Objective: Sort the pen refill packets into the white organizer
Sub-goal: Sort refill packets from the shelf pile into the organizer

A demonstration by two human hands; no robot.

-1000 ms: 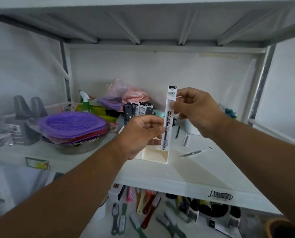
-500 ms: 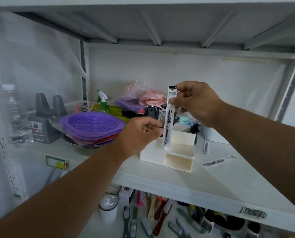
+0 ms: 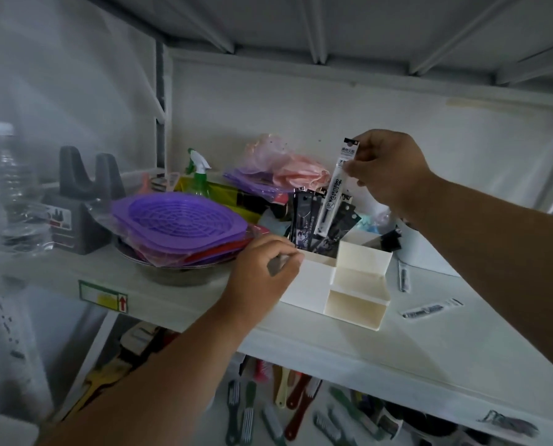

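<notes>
Head cam: right hand (image 3: 386, 170) pinches a white refill packet (image 3: 335, 188) upright over the organizer's (image 3: 342, 281) back slot, among dark packets (image 3: 313, 220). Left hand (image 3: 265, 275), fingers curled, grips the organizer's left edge.

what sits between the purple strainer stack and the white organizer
In the head view, the left hand sits between the purple strainer stack and the white organizer.

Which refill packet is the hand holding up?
The white packet, pinched near its top by the right hand above the organizer. The dark packets stand inside; two others lie on the shelf.
</notes>
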